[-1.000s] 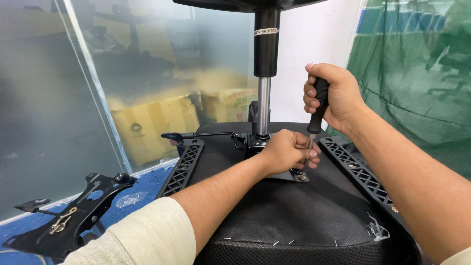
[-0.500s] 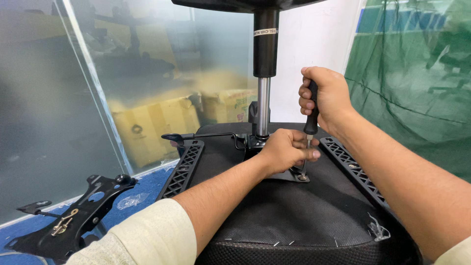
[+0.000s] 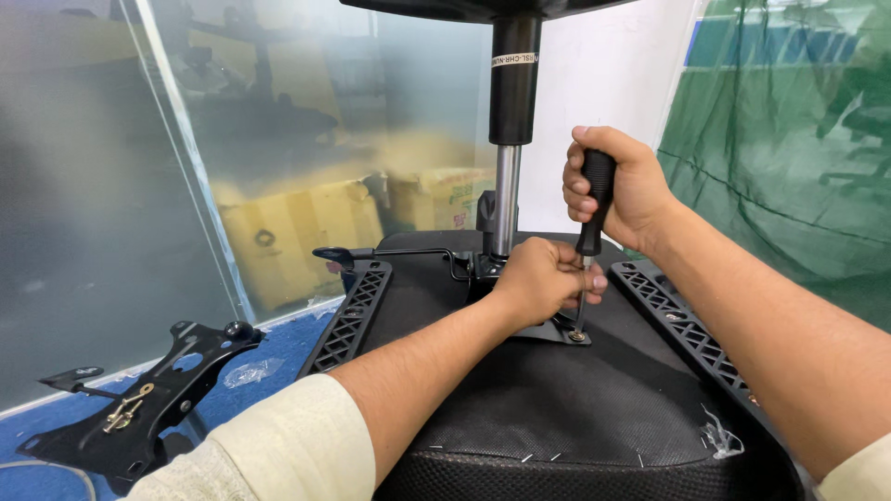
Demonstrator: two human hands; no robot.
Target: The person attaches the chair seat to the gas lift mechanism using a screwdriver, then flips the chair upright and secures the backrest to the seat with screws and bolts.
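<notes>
Screwdriver (image 3: pixel 591 209) lower than before in right hand (image 3: pixel 624 186)'s closed fingers (left hand (image 3: pixel 538 281) fingers pinching its shaft).

Screwdriver (image 3: pixel 592 209): matt black handle, plastic or rubber; thin bare-metal shaft. Gas-lift column (image 3: pixel 507 199): polished metal rod below a satin black sleeve. Seat underside (image 3: pixel 548 399): coarse black woven cloth, stapled. Side brackets (image 3: pixel 350 315): matt black plastic lattice. Floor plate (image 3: pixel 139 408): black painted metal.
</notes>
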